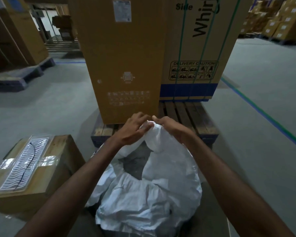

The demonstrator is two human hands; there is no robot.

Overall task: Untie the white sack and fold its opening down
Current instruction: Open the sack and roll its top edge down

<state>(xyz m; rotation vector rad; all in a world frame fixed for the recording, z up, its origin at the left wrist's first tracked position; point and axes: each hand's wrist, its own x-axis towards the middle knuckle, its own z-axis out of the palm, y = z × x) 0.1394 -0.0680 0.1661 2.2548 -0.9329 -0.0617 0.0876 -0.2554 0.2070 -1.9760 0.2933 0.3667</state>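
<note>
A crumpled white sack point(149, 194) stands on the floor right below me, between my forearms. Its gathered neck rises at the far side, and a dark gap shows just under the neck. My left hand point(135, 129) grips the bunched top of the neck from the left. My right hand point(169, 126) pinches the same bunch from the right, fingertips nearly touching those of the left. The tie itself is hidden under my fingers.
A wooden pallet point(186, 115) carrying two tall cardboard boxes point(126, 57) stands directly behind the sack. A low carton point(32, 168) with a plastic-wrapped item on top sits at my left. More pallets point(15, 77) and stacked boxes point(280, 23) line the grey floor's edges.
</note>
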